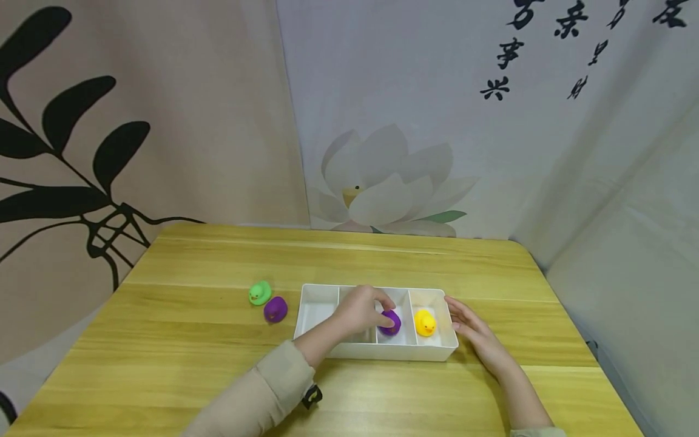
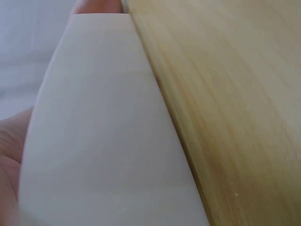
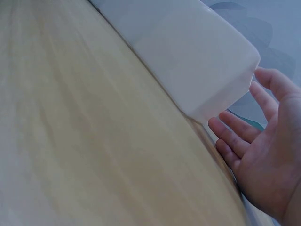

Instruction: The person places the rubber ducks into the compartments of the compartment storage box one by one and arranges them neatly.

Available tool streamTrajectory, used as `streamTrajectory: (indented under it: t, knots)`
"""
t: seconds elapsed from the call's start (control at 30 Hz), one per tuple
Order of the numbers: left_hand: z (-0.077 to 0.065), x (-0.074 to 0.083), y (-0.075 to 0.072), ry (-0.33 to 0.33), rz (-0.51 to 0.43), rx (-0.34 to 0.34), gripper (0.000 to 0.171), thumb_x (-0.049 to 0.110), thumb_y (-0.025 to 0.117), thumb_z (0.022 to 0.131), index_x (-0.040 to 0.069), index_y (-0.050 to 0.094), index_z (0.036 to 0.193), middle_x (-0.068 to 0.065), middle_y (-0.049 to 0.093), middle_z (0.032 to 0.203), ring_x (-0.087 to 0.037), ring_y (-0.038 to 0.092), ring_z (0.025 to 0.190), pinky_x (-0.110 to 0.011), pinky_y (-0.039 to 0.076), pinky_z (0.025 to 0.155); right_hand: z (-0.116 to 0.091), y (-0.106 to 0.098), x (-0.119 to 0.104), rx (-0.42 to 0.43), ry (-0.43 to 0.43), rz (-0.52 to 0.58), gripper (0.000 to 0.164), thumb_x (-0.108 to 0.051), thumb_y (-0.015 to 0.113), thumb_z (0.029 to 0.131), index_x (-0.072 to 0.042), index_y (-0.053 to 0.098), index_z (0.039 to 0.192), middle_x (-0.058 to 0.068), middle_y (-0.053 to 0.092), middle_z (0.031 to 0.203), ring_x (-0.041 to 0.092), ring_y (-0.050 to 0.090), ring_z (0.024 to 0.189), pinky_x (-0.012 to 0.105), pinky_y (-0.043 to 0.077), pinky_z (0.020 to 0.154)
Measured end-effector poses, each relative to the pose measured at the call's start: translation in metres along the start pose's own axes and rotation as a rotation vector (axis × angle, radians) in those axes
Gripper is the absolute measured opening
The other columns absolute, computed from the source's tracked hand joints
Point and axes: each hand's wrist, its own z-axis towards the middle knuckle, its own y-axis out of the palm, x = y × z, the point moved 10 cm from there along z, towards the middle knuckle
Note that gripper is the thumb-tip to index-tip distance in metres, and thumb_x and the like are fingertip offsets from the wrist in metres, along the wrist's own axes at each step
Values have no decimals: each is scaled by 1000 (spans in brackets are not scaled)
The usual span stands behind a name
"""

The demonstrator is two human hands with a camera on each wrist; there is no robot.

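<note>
A white box with compartments stands on the wooden table. Reaching over it, my left hand pinches a purple toy duck between thumb and fingers, down in the compartment second from the right. A yellow toy duck sits in the rightmost compartment. At the box's right end, my right hand rests its relaxed fingertips on the end wall. The right wrist view shows these fingers spread along the box's corner. In the left wrist view, the box's side wall hides most of the left hand.
Left of the box, a green toy duck and another purple toy duck lie close together on the table. Behind the table's far edge hangs a printed cloth backdrop.
</note>
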Motion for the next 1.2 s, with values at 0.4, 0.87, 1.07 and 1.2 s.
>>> streamTrajectory:
  t: [0.4, 0.87, 1.07, 1.2]
  knots:
    - [-25, 11, -30, 67, -143, 88, 25, 15, 82, 75, 10, 75, 99, -3, 70, 93, -14, 50, 59, -27, 43, 52, 0, 0, 0, 4, 5, 8, 52, -18, 49, 100, -11, 32, 149, 18, 36, 147, 5, 42, 124, 20, 35, 95]
    - [-61, 1, -75, 111, -162, 271, 24, 12, 83, 74, 10, 76, 97, 3, 70, 91, -12, 47, 58, -24, 39, 48, -1, 1, -2, 1, 2, 1, 52, -17, 48, 101, -11, 32, 149, 19, 36, 147, 10, 42, 125, 21, 35, 95]
    - [-76, -10, -90, 73, -181, 319, 24, 10, 84, 72, 12, 76, 95, 6, 69, 88, -12, 47, 58, -23, 37, 47, 0, 1, 0, 1, 10, -1, 52, -18, 48, 101, -12, 32, 149, 17, 35, 147, 8, 42, 124, 21, 35, 96]
    - [-84, -23, -97, 24, -179, 326, 25, 12, 84, 73, 13, 76, 97, 5, 69, 96, -14, 49, 62, -23, 37, 47, 0, 0, 0, 3, 9, -3, 52, -18, 48, 101, -12, 32, 149, 17, 35, 147, 8, 42, 124, 21, 35, 96]
